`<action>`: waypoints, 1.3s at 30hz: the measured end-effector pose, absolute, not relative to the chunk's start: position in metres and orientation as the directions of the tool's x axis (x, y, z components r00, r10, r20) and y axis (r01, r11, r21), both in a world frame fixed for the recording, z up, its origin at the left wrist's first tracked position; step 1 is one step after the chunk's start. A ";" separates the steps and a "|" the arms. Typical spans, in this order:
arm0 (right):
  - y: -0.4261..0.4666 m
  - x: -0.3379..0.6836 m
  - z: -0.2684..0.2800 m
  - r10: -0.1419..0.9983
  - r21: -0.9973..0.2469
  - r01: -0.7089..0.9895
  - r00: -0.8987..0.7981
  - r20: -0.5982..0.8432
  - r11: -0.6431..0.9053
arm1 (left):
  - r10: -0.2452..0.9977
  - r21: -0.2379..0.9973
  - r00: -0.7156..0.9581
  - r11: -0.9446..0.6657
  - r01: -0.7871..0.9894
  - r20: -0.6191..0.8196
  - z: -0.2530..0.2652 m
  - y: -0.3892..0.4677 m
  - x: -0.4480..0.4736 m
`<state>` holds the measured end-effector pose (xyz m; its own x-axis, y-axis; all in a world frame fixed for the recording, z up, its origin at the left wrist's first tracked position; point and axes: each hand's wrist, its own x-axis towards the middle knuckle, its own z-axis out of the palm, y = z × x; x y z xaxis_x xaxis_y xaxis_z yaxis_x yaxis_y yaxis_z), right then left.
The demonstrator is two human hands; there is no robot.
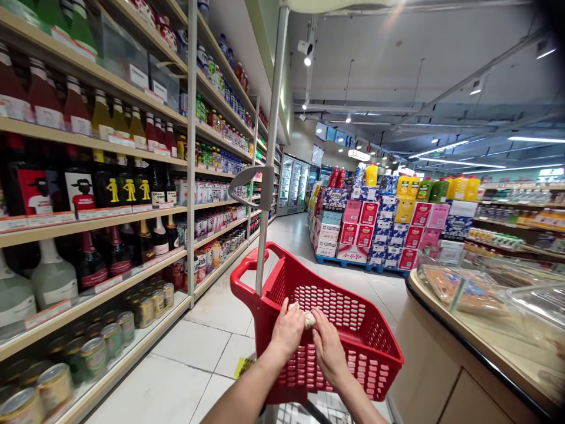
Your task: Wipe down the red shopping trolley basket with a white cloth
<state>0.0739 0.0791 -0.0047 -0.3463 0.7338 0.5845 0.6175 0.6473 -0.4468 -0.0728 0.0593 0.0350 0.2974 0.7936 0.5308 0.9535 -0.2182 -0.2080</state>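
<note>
My left hand (286,330) and my right hand (327,344) meet over the near side of a red plastic shopping cart basket (379,335). Between their fingertips is a small off-white lumpy thing (309,320); its exact kind is too small and too covered to tell. Both hands are closed on it, the left from one side and the right from the other. The cart has perforated walls, a red handle (247,265) at its left end, and a tall metal pole (267,235) with a grey clip (265,188).
Shelves of bottles (128,188) and cans (92,356) line the left. A curved display counter (450,353) with clear covers stands close on the right. Stacked drink boxes (355,232) on blue pallets are ahead, with glass-door fridges (293,182) farther back. Tiled floor (203,347) runs between.
</note>
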 end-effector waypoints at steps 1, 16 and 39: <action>0.079 0.065 0.002 0.723 -0.461 0.581 -0.372 0.582 0.671 | 0.797 -0.195 0.309 -0.241 0.951 0.518 0.034 0.058 -0.073; 0.095 0.121 -0.004 0.856 -0.453 0.750 -0.293 0.425 0.482 | 0.870 -0.215 0.202 -0.114 0.970 0.449 0.054 0.030 -0.124; 0.123 0.193 -0.033 0.937 -0.541 0.841 0.183 0.298 0.008 | 0.819 -0.196 0.172 -0.075 0.978 0.548 0.026 0.039 -0.099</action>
<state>0.1932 0.1228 -0.0335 0.1829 0.9367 0.2984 0.8412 0.0080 -0.5407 -0.0993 0.0390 0.0261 0.1722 0.8187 0.5477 0.9778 -0.0746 -0.1958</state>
